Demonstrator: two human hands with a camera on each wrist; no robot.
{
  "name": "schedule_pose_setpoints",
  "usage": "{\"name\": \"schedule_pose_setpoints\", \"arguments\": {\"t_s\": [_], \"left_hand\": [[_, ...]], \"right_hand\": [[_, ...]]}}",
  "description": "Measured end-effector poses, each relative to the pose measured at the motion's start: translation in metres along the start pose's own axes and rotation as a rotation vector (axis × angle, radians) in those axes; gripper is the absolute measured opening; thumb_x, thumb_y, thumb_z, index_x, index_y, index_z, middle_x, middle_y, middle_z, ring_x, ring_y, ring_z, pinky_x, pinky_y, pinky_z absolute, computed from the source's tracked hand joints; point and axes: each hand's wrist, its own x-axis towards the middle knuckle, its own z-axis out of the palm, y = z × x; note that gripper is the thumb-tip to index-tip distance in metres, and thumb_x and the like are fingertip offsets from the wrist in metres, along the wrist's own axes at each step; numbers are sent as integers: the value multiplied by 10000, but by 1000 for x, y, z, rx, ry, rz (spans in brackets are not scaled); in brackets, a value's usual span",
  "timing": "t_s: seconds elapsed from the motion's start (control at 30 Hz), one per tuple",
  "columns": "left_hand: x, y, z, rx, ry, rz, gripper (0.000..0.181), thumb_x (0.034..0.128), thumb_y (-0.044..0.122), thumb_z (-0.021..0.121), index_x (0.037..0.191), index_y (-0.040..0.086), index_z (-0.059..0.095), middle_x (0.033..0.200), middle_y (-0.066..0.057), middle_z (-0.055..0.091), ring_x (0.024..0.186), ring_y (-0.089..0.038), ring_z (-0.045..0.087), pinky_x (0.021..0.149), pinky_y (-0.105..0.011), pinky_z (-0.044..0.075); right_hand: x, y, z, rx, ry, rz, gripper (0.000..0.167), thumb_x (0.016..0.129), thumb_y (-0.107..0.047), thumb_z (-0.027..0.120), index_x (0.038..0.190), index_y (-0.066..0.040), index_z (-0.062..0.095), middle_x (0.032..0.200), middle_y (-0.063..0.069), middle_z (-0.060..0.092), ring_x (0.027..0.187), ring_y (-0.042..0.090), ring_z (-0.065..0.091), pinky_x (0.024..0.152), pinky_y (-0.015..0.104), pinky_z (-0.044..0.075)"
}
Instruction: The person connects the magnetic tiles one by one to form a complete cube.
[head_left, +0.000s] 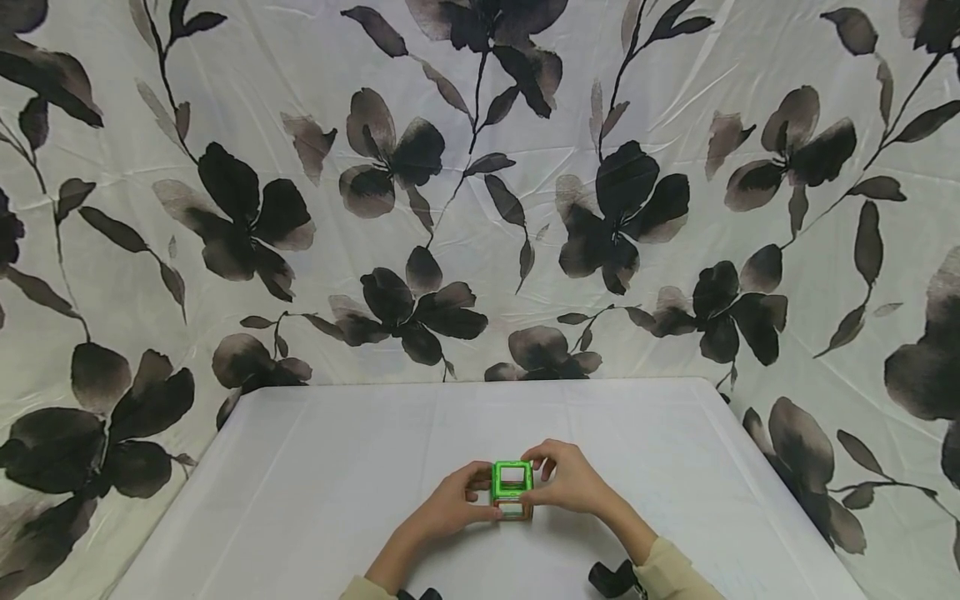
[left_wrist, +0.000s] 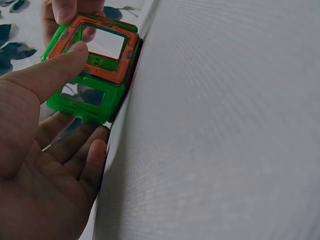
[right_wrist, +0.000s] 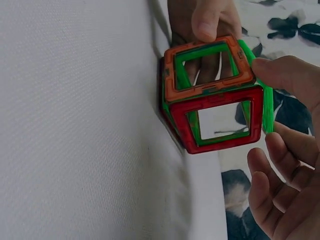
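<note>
A small box-shaped cube of magnetic tiles [head_left: 512, 492] sits on the white table between both hands. Its upper face is green. An orange tile [left_wrist: 107, 74] forms the front, and a red tile [right_wrist: 183, 125] one side. My left hand [head_left: 448, 502] holds the cube from the left: the thumb presses the orange front, with fingers along the green left side, partly hidden. From the right, my right hand [head_left: 570, 479] pinches the green upper tile, thumb at its near edge and fingertips at its far edge. The right hand's lower fingers are loosely bent beside the red side.
The white-covered table [head_left: 315, 450] stretches around the hands, its back edge meeting a floral cloth [head_left: 510, 250]. Black wrist devices [head_left: 611, 579] show at the bottom near the light sleeves [head_left: 678, 571].
</note>
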Motion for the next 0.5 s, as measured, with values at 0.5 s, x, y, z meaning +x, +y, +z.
{"name": "schedule_pose_setpoints", "arguments": {"t_s": [0.5], "left_hand": [[0, 1, 1, -10, -6, -17, 650, 812, 295, 805, 1353, 103, 498, 1257, -3, 591, 1161, -191, 570, 956, -413, 457]], "right_hand": [[-1, 10, 1, 46, -33, 28, 522, 705, -364, 873, 1118, -112, 679, 927, -20, 593, 764, 161, 587, 636, 279, 496]]}}
